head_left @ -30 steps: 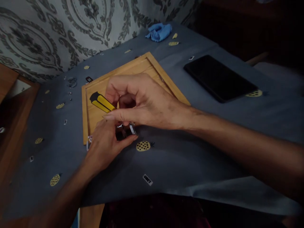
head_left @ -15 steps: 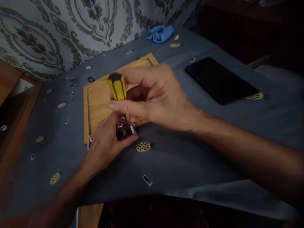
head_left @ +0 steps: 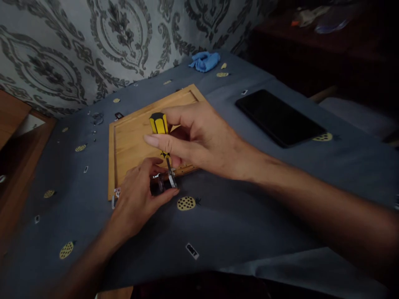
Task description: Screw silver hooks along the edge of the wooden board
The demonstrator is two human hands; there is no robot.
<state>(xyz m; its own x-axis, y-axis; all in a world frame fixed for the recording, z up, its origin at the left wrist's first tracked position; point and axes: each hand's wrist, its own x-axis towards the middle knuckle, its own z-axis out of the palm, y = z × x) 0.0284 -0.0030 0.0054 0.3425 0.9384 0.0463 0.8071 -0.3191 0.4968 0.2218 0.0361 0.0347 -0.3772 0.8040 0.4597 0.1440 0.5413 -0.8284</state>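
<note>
A framed wooden panel, like a small cabinet door (head_left: 134, 141), lies flat on the cloth. My right hand (head_left: 199, 143) is closed around the yellow and black handle of a screwdriver (head_left: 160, 124). Its shaft points down to a metal hinge (head_left: 172, 181) at the panel's near edge; whether the tip sits in a screw I cannot tell. My left hand (head_left: 137, 191) steadies that hinge, thumb in front and fingers behind, partly hiding it. Beside the left wrist, another metal fitting (head_left: 113, 202) shows at the panel's near left corner.
A black phone or tablet (head_left: 280, 118) lies to the right. Toward the wall is a crumpled blue cloth (head_left: 205, 61). Small metal pieces (head_left: 97, 119) rest left of the panel. The table's blue cloth (head_left: 230, 232) has printed pineapples. An open wooden drawer or cabinet (head_left: 28, 166) borders the left side.
The view has tilted up slightly, so the scene sits lower. The screwdriver handle has turned and shifted slightly right, with more of its shaft showing. My left hand keeps its hold on the hinge.
</note>
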